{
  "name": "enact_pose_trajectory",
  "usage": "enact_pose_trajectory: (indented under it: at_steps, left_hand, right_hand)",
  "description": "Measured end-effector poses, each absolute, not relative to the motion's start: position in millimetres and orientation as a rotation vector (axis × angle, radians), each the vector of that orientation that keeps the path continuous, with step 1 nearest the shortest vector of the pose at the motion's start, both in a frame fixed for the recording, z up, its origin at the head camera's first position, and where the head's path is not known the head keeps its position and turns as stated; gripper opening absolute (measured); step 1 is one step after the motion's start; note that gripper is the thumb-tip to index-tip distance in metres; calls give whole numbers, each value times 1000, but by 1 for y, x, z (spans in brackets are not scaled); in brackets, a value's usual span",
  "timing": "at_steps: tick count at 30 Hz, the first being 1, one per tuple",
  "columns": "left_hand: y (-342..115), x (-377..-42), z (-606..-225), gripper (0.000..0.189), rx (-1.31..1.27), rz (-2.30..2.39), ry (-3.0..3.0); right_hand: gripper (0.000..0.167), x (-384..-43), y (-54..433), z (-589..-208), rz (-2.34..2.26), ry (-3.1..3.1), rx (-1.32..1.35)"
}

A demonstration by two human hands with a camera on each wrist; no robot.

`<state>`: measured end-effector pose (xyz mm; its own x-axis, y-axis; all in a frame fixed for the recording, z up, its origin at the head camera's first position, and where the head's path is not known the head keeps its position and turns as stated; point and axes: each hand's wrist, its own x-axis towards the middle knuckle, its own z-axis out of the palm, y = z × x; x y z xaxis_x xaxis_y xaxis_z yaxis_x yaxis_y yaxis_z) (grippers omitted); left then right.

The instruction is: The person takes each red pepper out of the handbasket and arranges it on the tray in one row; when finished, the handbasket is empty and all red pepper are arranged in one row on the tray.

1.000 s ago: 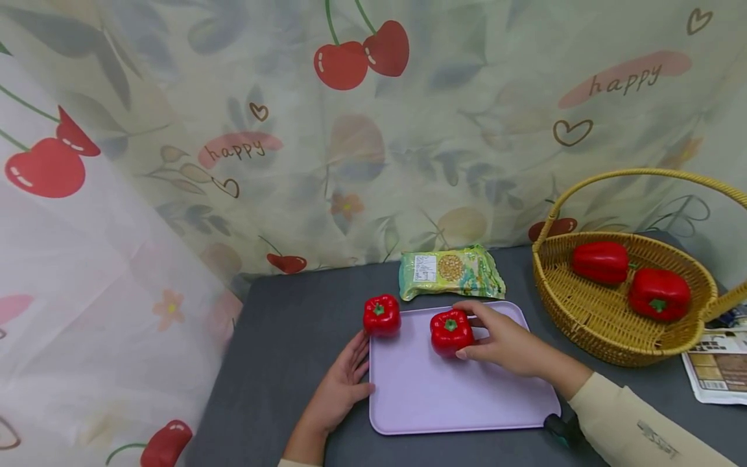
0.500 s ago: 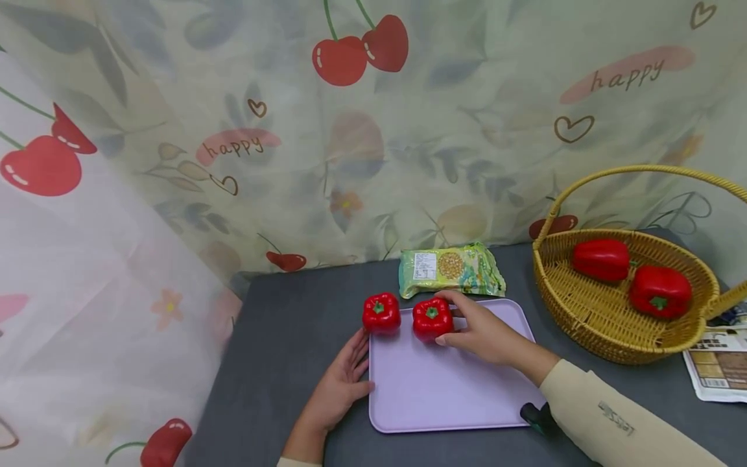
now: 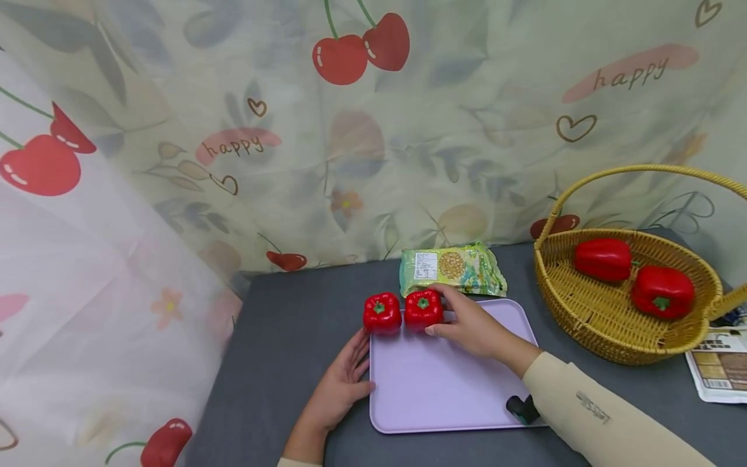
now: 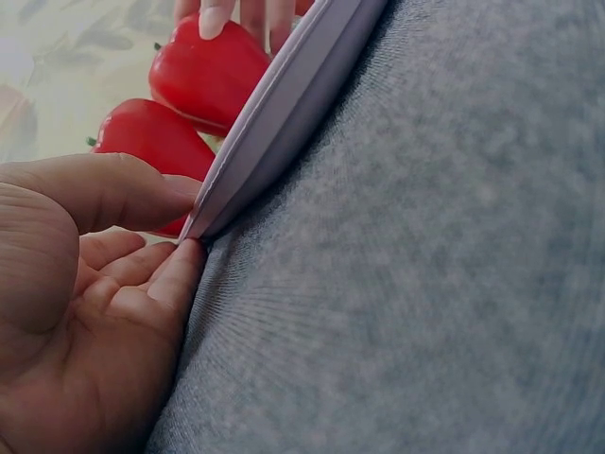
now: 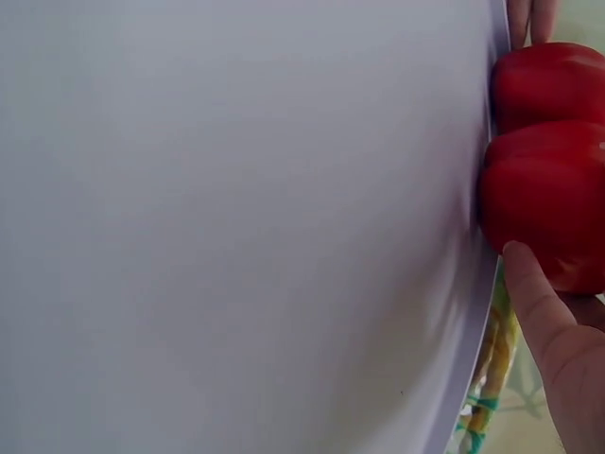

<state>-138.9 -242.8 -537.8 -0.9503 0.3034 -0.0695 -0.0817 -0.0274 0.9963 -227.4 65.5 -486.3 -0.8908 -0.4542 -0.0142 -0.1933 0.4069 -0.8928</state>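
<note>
The right hand [image 3: 475,326] pinches a red bell pepper [image 3: 423,311] by the lilac tray's [image 3: 443,383] far edge, beside another pepper [image 3: 382,314] at the far-left corner. The left hand [image 3: 340,390], fingers straight, touches the left edge. A snack packet [image 3: 458,264] crowds behind; rightward, a wicker basket [image 3: 574,325] holds two more.

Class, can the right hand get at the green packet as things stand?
Probably yes, after releasing its pepper: the green packet lies just beyond the right hand, with nothing stacked on it.
</note>
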Motion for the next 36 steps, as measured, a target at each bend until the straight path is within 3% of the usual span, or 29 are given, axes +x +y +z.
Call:
enact_pose_trajectory:
  at_steps: [20, 36]
  left_hand:
    - [-243, -139, -538, 102, 218, 2063, 1978]
    - [-242, -139, -538, 102, 223, 2070, 1967]
  right_hand:
    - [91, -240, 64, -485, -1477, 2354, -620]
    - [84, -233, 129, -457, -1517, 2438, -642]
